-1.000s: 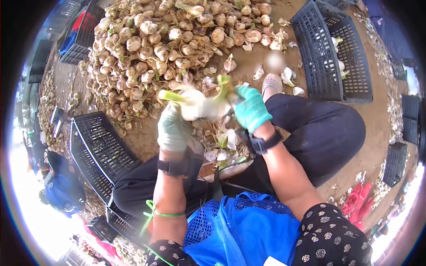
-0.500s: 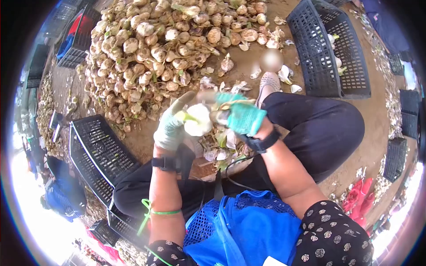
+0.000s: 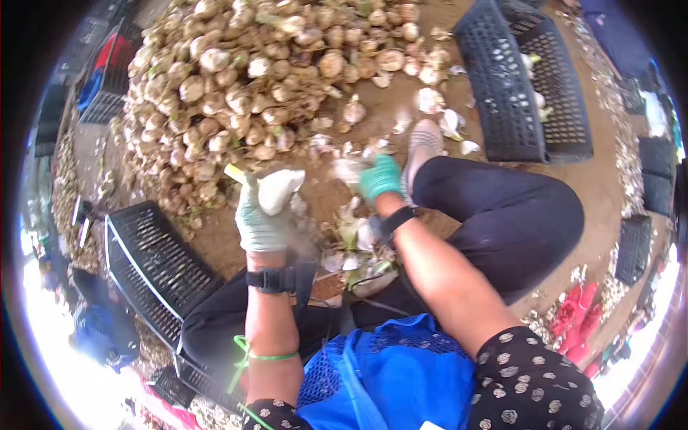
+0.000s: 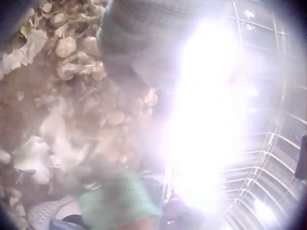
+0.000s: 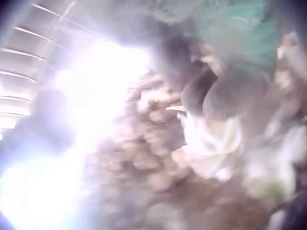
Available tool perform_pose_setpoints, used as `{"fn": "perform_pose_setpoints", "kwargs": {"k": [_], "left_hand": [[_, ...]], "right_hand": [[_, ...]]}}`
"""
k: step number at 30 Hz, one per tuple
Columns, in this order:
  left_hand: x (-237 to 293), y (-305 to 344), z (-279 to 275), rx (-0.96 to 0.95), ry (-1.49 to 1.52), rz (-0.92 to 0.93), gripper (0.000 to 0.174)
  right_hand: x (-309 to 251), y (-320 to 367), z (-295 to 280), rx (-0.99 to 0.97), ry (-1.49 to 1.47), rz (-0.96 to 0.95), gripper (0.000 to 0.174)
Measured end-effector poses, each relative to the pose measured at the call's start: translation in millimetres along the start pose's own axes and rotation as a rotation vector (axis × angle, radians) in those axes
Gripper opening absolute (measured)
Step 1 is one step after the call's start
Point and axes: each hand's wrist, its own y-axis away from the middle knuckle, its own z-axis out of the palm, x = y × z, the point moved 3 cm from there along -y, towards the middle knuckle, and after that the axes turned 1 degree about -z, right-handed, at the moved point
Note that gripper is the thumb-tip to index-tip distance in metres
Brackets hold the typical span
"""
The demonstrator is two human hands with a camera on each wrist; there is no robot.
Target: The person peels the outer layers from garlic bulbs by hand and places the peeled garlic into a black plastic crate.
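Note:
My left hand (image 3: 259, 228), in a pale glove, grips a whitish garlic bulb (image 3: 279, 190) whose cut green-yellow stem sticks out beyond the thumb. To its right and apart from it is my right hand (image 3: 381, 179), in a teal glove. Its bare fingertips pinch pale, petal-like garlic skin (image 5: 211, 146), blurred in the right wrist view. Strong glare washes out much of both wrist views, and the left wrist view hides the bulb behind the pale glove (image 4: 144, 43). Loose peeled skins (image 3: 351, 233) lie on the ground between the legs.
A large heap of unpeeled garlic (image 3: 236, 86) spreads ahead. One black crate (image 3: 494, 93) at the right has a few white bulbs inside; another black crate (image 3: 161, 247) stands beside the left knee. A patterned shoe (image 3: 424, 140) is just beyond the right hand.
Earlier both hands worked together at the bulb. Now they have parted: the left hand keeps the bulb, and the right has drawn away with pale skin. The view has shifted slightly.

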Motion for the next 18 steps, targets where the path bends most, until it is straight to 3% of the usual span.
{"fn": "perform_pose_setpoints", "kwargs": {"k": [1, 2, 3, 4, 5, 6, 7, 8, 9, 10, 11, 12, 13, 14, 15, 16, 17, 18], "left_hand": [[7, 4, 6, -0.027, 0.006, 0.024, 0.03], [10, -1, 4, -0.049, 0.027, 0.0, 0.029], [14, -8, 0, -0.071, 0.053, -0.021, 0.029], [15, -21, -18, -0.025, 0.084, -0.054, 0.032], [17, -23, -18, 0.05, 0.204, -0.109, 0.035], [27, -26, -22, 0.035, 0.235, -0.141, 0.034], [36, -28, -28, 0.022, 0.266, -0.17, 0.034], [49, -26, -35, 0.015, 0.264, -0.066, 0.036], [60, -26, -43, 0.041, 0.255, -0.034, 0.036], [69, -27, -51, 0.066, 0.254, 0.01, 0.035], [73, -27, -57, 0.087, 0.254, 0.041, 0.035], [70, -29, -57, 0.073, 0.316, -0.001, 0.033], [66, -32, -54, 0.084, 0.315, -0.013, 0.033], [60, -37, -49, 0.078, 0.265, -0.009, 0.031], [54, -40, -45, 0.071, 0.219, -0.008, 0.03], [49, -41, -40, -0.089, 0.221, -0.022, 0.031], [43, -44, -41, -0.085, 0.231, -0.037, 0.031], [40, -46, -41, -0.116, 0.206, -0.02, 0.031]], "right_hand": [[42, -30, -3, -0.04, 0.297, -0.014, 0.049], [15, -20, -15, -0.019, 0.544, 0.105, 0.049], [-27, -14, -16, -0.163, 0.712, 0.084, 0.044], [-4, -35, -11, -0.012, 0.591, -0.061, 0.039], [-5, -47, -10, 0.059, 0.689, -0.088, 0.033], [-36, -43, -21, 0.207, 0.638, -0.141, 0.033], [-35, -58, -33, 0.269, 0.492, 0.005, 0.032], [6, -104, -50, 0.31, 0.323, -0.292, 0.032], [-36, -86, -50, 0.48, 0.458, -0.423, 0.033], [-41, -97, -42, 0.443, 0.4, -0.636, 0.035], [-60, -95, -22, -0.059, -0.231, -0.268, 0.034], [-99, -67, 10, -0.173, -0.965, 0.191, 0.03], [-110, -49, 32, -0.436, -0.63, -0.148, 0.025], [-115, -41, 55, -0.525, -0.086, -0.441, 0.019], [-130, -19, 71, -0.639, -0.454, -0.425, 0.016], [-137, -7, 83, -0.635, -0.118, -0.433, 0.016], [-146, 1, 90, -0.612, 0.087, -0.368, 0.017], [-141, 1, 92, -0.585, 0.055, -0.33, 0.015]]}}
